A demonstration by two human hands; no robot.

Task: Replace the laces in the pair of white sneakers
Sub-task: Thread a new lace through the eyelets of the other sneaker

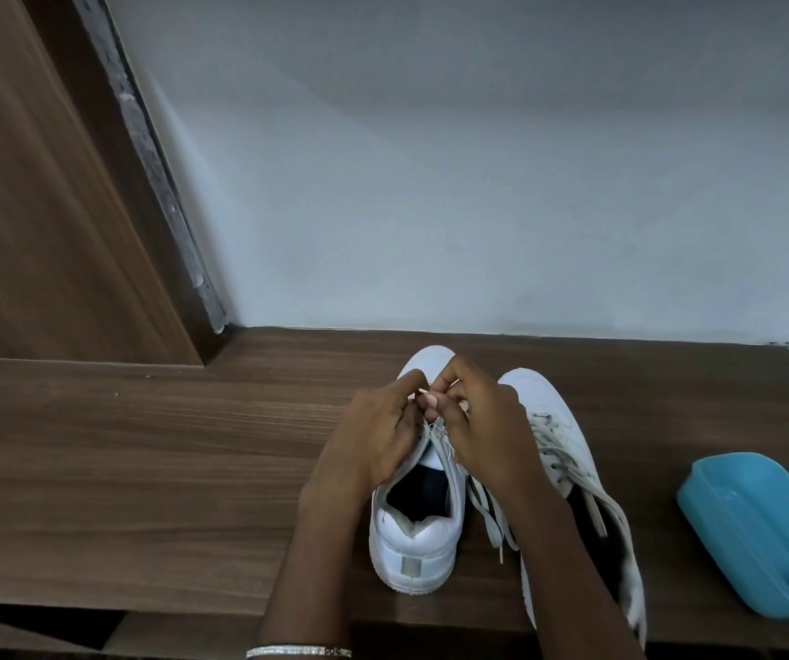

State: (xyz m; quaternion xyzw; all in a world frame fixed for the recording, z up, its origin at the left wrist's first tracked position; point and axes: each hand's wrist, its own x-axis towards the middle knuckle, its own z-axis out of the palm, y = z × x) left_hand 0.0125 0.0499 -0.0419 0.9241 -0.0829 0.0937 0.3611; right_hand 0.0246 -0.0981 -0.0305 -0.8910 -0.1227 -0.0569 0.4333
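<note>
Pair of white sneakers stands side by side on the counter [145,469]. Left grip [373,431] and right grip [483,421] are both closed, pinching the lace [441,438] over the tongue of the left sneaker [414,540]. Lace judged soft, light, limp: best taken at its stiff tip. Right sneaker [540,397] is loosely laced. Blue tray [764,540] nearby shows no contents in view

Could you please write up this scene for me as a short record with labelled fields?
surface: wooden table
left sneaker: heel toward camera
left hand: grips left sneaker's side
right hand: pinches lace over left sneaker
right sneaker: laced, ends loose
blue tub: right, apart from sneakers
</note>
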